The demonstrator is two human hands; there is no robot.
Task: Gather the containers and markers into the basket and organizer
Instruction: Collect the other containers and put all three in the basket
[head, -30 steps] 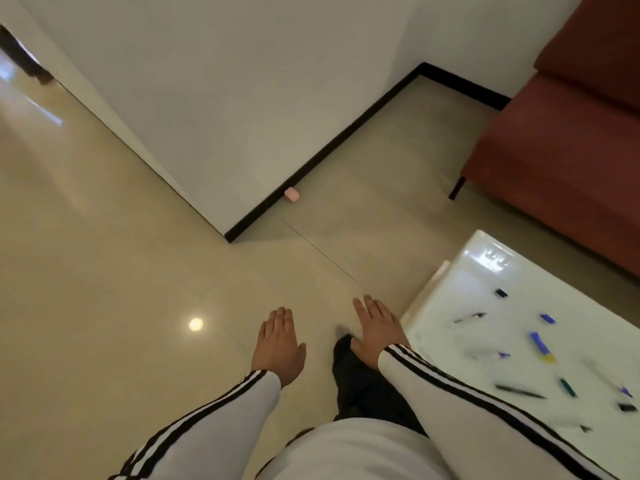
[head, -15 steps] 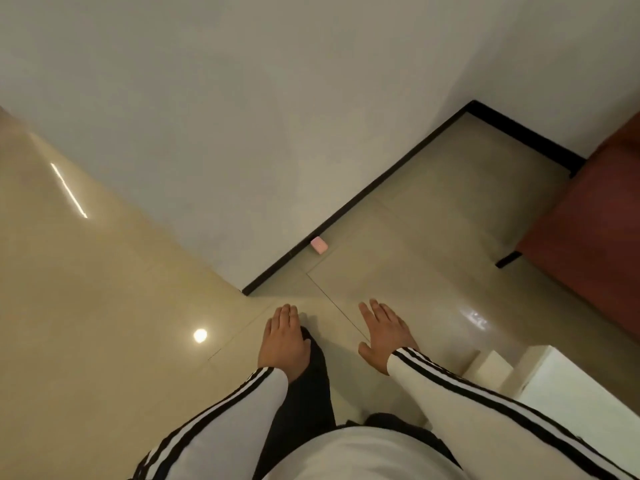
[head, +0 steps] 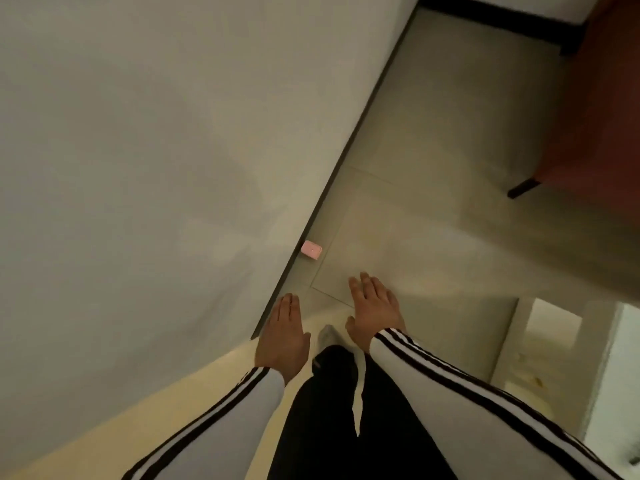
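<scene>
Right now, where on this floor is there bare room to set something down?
The widest bare patch is the tiled floor between the black skirting and the red sofa. Another lies between the right hand and the white table. It is tighter by the pink box at the skirting, and around the person's foot.

I saw both hands held out before me, side by side and apart: the left hand (head: 282, 336) over the wall's (head: 156, 150) outer corner, the right hand (head: 375, 313) over the floor (head: 433, 202). One foot (head: 327, 336) stood between them. Ahead of the hands, a small box (head: 311, 250) lay on the floor against the wall's foot. A seat (head: 595, 109) stood far ahead on the right, a table (head: 623, 375) near on my right.
</scene>
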